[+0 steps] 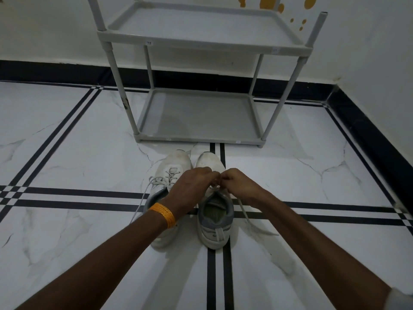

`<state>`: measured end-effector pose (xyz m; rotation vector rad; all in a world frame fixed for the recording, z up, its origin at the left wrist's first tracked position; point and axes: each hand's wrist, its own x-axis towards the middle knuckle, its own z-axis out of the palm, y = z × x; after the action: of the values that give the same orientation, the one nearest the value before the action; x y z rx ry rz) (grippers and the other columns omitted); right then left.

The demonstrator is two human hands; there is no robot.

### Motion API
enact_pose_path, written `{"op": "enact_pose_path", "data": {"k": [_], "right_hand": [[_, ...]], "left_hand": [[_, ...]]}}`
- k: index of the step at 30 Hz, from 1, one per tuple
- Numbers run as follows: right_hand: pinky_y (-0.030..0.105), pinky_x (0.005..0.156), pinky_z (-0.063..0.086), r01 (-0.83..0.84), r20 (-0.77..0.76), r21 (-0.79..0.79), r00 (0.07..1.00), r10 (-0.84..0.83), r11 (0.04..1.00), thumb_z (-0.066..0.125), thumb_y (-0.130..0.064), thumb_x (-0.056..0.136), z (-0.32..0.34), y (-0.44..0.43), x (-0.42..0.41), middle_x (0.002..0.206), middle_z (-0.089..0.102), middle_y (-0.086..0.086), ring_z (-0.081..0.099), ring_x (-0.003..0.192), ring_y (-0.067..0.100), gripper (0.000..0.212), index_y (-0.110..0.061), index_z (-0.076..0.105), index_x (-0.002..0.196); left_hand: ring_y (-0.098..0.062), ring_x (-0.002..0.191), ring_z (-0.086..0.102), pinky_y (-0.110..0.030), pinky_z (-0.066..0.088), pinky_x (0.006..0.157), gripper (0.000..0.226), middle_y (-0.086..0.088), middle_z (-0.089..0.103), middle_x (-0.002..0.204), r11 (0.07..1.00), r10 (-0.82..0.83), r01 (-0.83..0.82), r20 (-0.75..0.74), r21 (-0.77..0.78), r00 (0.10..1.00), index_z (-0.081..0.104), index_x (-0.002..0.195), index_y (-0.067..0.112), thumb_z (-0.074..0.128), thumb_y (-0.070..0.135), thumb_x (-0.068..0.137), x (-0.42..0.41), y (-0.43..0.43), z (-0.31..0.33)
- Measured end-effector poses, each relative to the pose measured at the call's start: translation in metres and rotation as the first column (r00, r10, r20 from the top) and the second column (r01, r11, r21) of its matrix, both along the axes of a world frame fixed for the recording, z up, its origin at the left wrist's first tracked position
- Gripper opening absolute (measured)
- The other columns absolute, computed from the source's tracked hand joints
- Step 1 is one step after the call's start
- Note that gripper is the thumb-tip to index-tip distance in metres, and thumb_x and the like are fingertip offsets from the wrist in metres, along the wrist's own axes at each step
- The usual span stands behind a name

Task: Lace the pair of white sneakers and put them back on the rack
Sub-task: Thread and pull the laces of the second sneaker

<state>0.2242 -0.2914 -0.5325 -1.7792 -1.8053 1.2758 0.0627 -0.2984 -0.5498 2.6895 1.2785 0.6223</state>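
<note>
Two white sneakers stand side by side on the floor, toes toward the rack. The left sneaker (172,168) has its laces threaded, with loose ends trailing left. Over the tongue of the right sneaker (215,222), my left hand (190,189) and my right hand (237,184) meet, both pinching its lace (247,218), whose free end runs off to the right on the floor. The fingers hide the eyelets. The grey shoe rack (201,135) stands just beyond the toes.
The rack has a bare lower shelf and an upper shelf (201,27) on thin posts. It stands against a white wall with a black skirting (368,135). The white marble floor has black stripes, and a wall corner closes in on the right.
</note>
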Motion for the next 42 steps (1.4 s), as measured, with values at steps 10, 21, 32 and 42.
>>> {"op": "enact_pose_path", "data": {"k": [10, 21, 32, 42], "right_hand": [[0.021, 0.069, 0.051, 0.137, -0.237, 0.066, 0.964, -0.118, 0.988, 0.06, -0.009, 0.093, -0.011, -0.006, 0.004, 0.08, 0.067, -0.001, 0.064, 0.074, 0.011, 0.011, -0.008, 0.07, 0.091], [0.029, 0.085, 0.053, 0.11, -0.292, 0.183, 0.955, -0.053, 0.977, 0.064, -0.017, 0.091, -0.011, -0.014, 0.016, 0.108, 0.065, -0.001, 0.064, 0.098, 0.017, 0.009, -0.016, 0.066, 0.099], [0.033, 0.086, 0.041, -0.23, 0.293, 0.553, 0.953, 0.072, 0.801, 0.058, -0.03, 0.094, -0.002, -0.02, 0.009, 0.101, 0.06, 0.0, 0.049, 0.094, 0.017, 0.016, -0.014, 0.062, 0.096], [0.024, 0.076, 0.036, -0.236, 0.27, 0.472, 0.956, 0.115, 0.849, 0.05, -0.025, 0.098, -0.012, -0.022, 0.014, 0.093, 0.05, -0.005, 0.045, 0.087, 0.015, 0.013, -0.013, 0.055, 0.096]], "left_hand": [[-0.021, 0.082, 0.059, -0.024, 0.037, 0.067, 0.018, -0.008, 0.07, 0.088, 0.969, 0.172, -0.19, -0.122, -0.156, 0.978, 0.073, 0.098, 0.011, 0.058, 0.01, 0.088, 0.011, 0.006, 0.006], [-0.012, 0.055, 0.048, -0.025, 0.04, 0.054, 0.024, -0.004, 0.057, 0.061, 0.249, 0.614, 0.123, 0.254, -0.961, 0.747, 0.072, 0.09, -0.004, 0.064, 0.019, 0.089, -0.004, 0.016, 0.011], [-0.008, 0.056, 0.055, -0.014, 0.043, 0.046, 0.014, -0.006, 0.066, 0.066, 0.377, 0.661, 0.099, 0.343, -0.921, 0.667, 0.073, 0.08, 0.003, 0.061, 0.005, 0.087, -0.003, 0.006, 0.023], [-0.011, 0.058, 0.063, -0.018, 0.045, 0.045, 0.022, -0.014, 0.073, 0.081, 0.291, 0.791, 0.07, 0.281, -0.954, 0.543, 0.073, 0.098, -0.001, 0.056, -0.003, 0.084, -0.001, 0.006, 0.027]]}}
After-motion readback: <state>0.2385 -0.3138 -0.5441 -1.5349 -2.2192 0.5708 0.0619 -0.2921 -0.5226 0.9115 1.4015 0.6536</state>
